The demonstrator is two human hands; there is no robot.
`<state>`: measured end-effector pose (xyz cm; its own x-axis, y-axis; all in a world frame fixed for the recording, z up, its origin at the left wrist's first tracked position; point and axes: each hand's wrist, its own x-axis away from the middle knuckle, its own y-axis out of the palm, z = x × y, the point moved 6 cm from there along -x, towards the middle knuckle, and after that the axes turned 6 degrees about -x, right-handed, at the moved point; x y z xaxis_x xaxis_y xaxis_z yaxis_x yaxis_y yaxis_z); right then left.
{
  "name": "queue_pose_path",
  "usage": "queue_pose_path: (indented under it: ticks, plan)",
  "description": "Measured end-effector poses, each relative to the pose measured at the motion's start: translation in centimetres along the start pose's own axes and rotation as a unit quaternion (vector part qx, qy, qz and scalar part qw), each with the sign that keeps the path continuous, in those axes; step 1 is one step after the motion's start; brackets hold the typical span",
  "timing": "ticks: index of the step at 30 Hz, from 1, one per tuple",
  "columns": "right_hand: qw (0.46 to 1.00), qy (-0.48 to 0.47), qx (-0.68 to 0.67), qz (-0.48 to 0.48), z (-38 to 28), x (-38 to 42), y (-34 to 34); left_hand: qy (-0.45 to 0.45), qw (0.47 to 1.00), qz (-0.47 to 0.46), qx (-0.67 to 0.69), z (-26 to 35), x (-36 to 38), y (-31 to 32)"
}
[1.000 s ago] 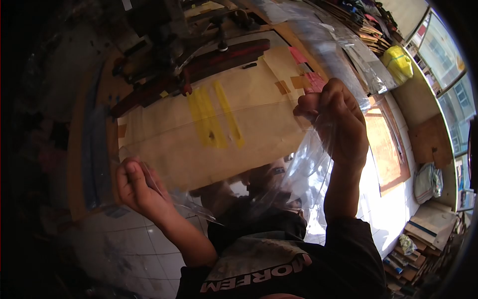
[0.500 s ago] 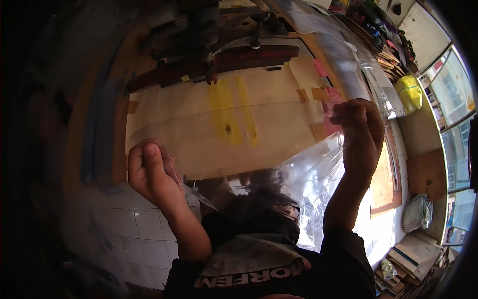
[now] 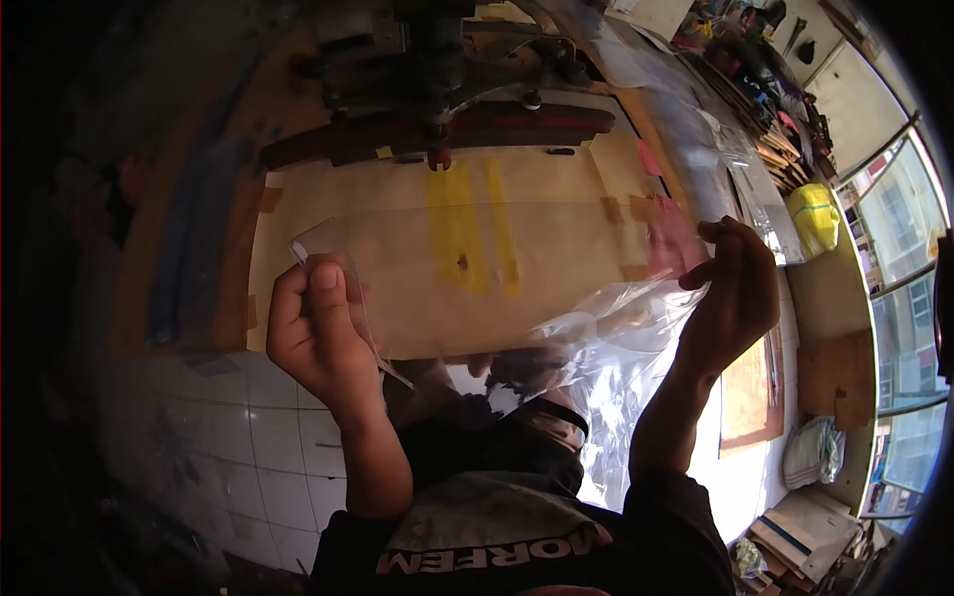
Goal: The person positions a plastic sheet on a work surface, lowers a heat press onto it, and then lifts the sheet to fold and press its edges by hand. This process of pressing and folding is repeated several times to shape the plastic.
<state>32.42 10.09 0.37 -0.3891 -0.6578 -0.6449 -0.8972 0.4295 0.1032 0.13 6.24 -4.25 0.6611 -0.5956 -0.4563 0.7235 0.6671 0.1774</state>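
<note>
A clear plastic sheet [image 3: 556, 323] is raised in front of me, its lower part wrinkled and shiny. My left hand [image 3: 323, 328] pinches its left edge between thumb and fingers, near a corner. On the far side, my right hand [image 3: 737, 288] has its curled fingers and thumb at the sheet's right edge; a small gap shows between thumb and fingertips, and the exact grip is dark. Through the sheet I see a tan work surface [image 3: 348, 189] with yellow strips [image 3: 455, 223] and brown tape at its edges.
A dark machine with a long red-and-black bar [image 3: 487, 126] spans the back of the work surface. Pink tape [image 3: 674, 238] marks its right side. Beyond stand a yellow bag [image 3: 813, 221], wooden boards [image 3: 810, 526] and a windowed wall. White floor tiles [image 3: 278, 437] show at lower left.
My left hand has risen slightly, lifting the sheet's left corner. My right hand has shifted a little down and right, and its fingers have spread somewhat. The view has shifted slightly.
</note>
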Motion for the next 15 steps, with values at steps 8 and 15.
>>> queue_pose_path:
  ticks: [8,15]
  plan:
    - [0.964,-0.182,0.189,0.043,-3.1,-2.0,0.3,0.111,0.992,-0.005,-0.066,4.3,-3.0,1.2]
    - [0.934,-0.205,0.264,-0.124,-2.8,-6.8,2.8,0.133,0.982,-0.052,-0.12,4.4,-5.1,3.1]
